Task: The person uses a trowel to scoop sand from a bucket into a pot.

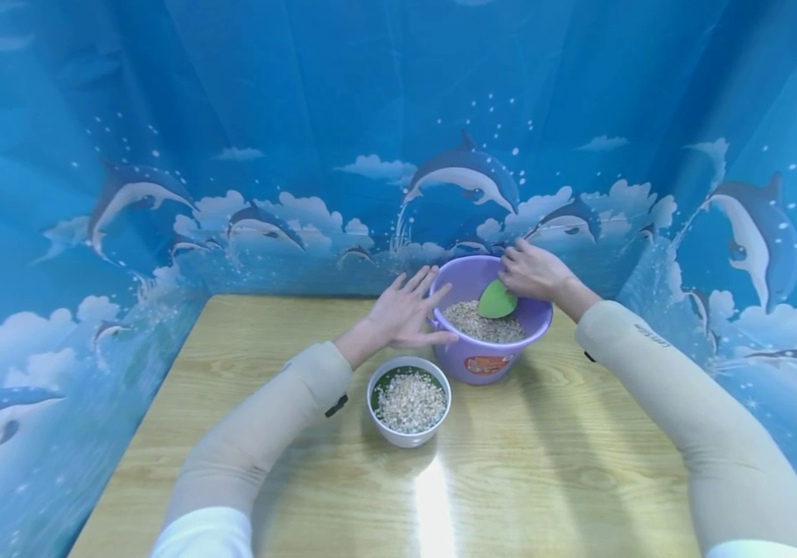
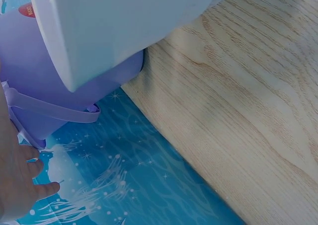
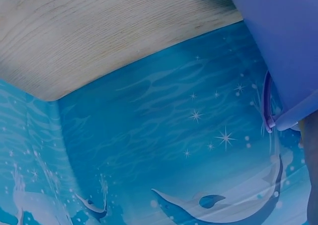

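My right hand [image 1: 536, 271] grips a green scoop [image 1: 496, 302] by its handle at the far right rim of a purple bucket [image 1: 456, 358]. The scoop's blade dips down to the small, gravel-like grains [image 1: 471, 322] inside. With fingers spread, my left hand [image 1: 405, 316] lies against the bucket's left rim. Just in front of it stands a white bowl [image 1: 404, 439], green inside and filled with paler grains [image 1: 410, 401]. The left wrist view shows the bowl's wall [image 2: 129, 21] up close and the bucket's handle [image 2: 54, 109] hanging down.
A wooden table [image 1: 531, 480] carries the bucket and bowl, the bucket near its back edge. Behind and beside it hangs a blue curtain [image 1: 266, 101] printed with dolphins. A bright reflection lies on the wood in front of the bowl.
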The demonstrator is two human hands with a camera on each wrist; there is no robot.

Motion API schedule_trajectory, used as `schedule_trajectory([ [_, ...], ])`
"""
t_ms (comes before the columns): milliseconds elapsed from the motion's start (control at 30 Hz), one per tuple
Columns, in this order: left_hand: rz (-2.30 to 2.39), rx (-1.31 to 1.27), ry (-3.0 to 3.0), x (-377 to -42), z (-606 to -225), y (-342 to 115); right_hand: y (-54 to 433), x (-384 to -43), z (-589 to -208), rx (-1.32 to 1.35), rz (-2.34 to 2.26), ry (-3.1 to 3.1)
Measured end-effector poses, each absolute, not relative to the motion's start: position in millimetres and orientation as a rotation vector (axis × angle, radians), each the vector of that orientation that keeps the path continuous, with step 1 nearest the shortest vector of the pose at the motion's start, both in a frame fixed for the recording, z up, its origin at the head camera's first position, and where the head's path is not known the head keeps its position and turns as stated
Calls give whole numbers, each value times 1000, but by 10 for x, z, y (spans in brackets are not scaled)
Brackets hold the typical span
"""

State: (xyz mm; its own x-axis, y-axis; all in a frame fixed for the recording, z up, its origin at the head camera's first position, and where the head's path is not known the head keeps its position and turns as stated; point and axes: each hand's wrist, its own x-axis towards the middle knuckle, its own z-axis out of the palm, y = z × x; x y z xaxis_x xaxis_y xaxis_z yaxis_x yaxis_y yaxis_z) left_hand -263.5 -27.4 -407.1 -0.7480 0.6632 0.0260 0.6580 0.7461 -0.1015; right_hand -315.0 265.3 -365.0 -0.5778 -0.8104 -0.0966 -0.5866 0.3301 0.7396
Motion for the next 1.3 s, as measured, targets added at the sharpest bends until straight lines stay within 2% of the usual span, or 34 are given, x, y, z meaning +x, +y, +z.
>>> schedule_trajectory([
  [533,116,-1087,-2872,-2638,-4088,-293,2527,-3158,-3805,1150,-1015,-2422],
  [1300,91,-1089,-2880,-2615,-4082,-273,2372,-3162,-3979,1338,-897,-2301],
])
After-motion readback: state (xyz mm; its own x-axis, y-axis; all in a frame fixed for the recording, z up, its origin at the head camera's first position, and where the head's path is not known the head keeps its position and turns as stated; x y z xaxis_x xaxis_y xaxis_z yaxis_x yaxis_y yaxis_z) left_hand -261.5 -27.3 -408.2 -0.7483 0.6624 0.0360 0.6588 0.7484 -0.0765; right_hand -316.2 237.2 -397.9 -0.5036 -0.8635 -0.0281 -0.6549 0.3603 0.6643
